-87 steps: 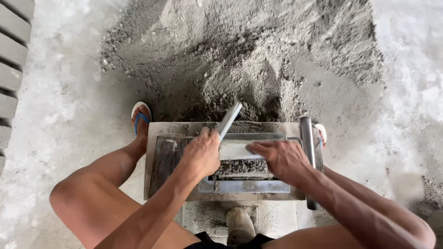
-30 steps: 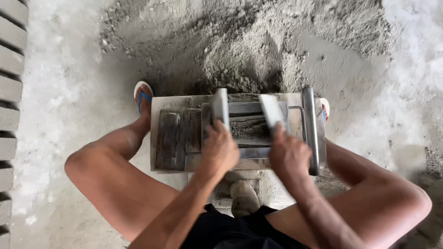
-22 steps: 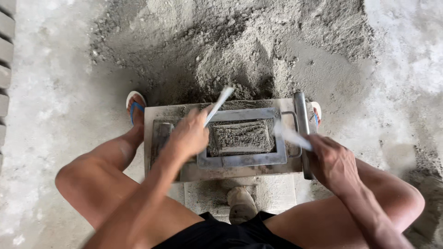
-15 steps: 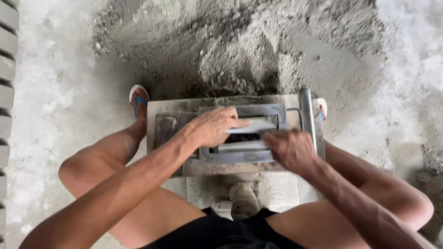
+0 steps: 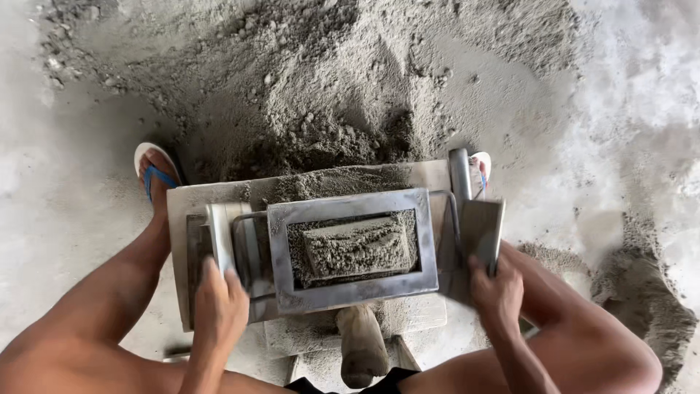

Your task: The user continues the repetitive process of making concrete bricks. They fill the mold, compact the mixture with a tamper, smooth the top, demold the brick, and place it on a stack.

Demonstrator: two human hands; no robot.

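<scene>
A grey metal block mould (image 5: 356,295) sits on a flat board (image 5: 181,211) between my knees. Its rectangular opening holds damp grey mix (image 5: 355,246) with a raised, pressed middle. My left hand (image 5: 217,307) grips a flat metal plate (image 5: 220,237) standing at the mould's left side. My right hand (image 5: 497,293) holds a second flat grey plate (image 5: 480,232) upright at the mould's right side, beside a metal bar (image 5: 460,175).
A large heap of grey sand and cement mix (image 5: 343,87) lies just beyond the board. My feet in blue-strapped sandals (image 5: 154,171) flank the board. A wooden handle (image 5: 362,346) points toward me under the mould. Pale concrete floor surrounds everything.
Both hands were together over the mould's opening half a second ago. They have moved apart, each carrying a plate to its own side, and the pressed mix is uncovered.
</scene>
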